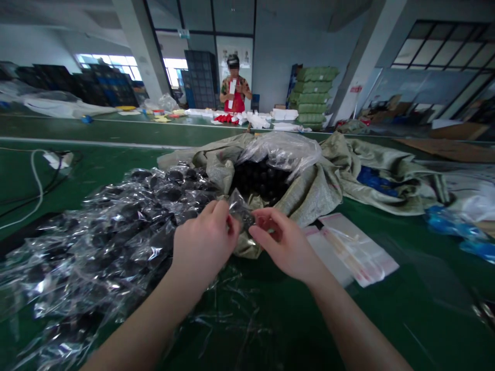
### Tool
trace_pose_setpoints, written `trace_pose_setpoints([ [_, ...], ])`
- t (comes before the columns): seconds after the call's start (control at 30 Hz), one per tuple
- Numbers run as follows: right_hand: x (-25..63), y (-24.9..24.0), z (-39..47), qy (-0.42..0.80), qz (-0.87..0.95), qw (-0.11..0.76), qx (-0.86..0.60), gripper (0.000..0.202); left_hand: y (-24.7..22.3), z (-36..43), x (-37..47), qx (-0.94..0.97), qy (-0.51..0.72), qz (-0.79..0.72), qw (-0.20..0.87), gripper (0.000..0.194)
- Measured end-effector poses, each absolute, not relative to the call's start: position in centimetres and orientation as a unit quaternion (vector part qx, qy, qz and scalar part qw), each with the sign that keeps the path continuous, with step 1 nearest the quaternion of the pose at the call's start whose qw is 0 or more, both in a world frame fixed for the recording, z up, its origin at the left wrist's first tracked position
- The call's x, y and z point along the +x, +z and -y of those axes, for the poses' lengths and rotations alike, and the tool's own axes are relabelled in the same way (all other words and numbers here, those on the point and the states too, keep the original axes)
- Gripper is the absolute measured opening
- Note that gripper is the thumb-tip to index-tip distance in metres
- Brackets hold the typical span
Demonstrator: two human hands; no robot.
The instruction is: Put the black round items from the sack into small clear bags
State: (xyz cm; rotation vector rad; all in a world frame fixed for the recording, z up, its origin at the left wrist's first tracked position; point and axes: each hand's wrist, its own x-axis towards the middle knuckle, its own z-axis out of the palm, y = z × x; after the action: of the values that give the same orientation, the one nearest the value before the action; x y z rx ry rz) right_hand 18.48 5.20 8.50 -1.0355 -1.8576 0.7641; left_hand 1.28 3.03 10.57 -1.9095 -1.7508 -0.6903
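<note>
Before woven sack [315, 193] of black pieces [261, 180]: left hand [204, 237], right hand [286, 242], fingers gripping clear bag [238, 203], dark piece [246, 220] inside.

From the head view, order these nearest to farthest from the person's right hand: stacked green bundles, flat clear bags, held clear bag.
1. Held clear bag, just left of the right hand
2. Flat clear bags, on its right
3. Stacked green bundles, far back

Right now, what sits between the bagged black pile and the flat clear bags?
In the head view, left to right: left hand, small clear bag with something dark inside, right hand. An open sack lies beyond them.
</note>
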Motion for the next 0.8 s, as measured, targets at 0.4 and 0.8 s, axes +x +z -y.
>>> trace_pose_setpoints([
  [0.4, 16.8, 3.2, -13.9, 0.000, 0.912, 0.051, -0.406, 0.034, 9.3, -6.0, 0.5, -0.705, -0.134, 0.685, 0.121, 0.024],
  [0.8, 18.5, 5.2, -10.8, 0.162, 0.731, 0.471, -0.466, 0.030, 8.2, -6.3, 1.2, -0.724, -0.141, 0.668, 0.098, 0.024],
])
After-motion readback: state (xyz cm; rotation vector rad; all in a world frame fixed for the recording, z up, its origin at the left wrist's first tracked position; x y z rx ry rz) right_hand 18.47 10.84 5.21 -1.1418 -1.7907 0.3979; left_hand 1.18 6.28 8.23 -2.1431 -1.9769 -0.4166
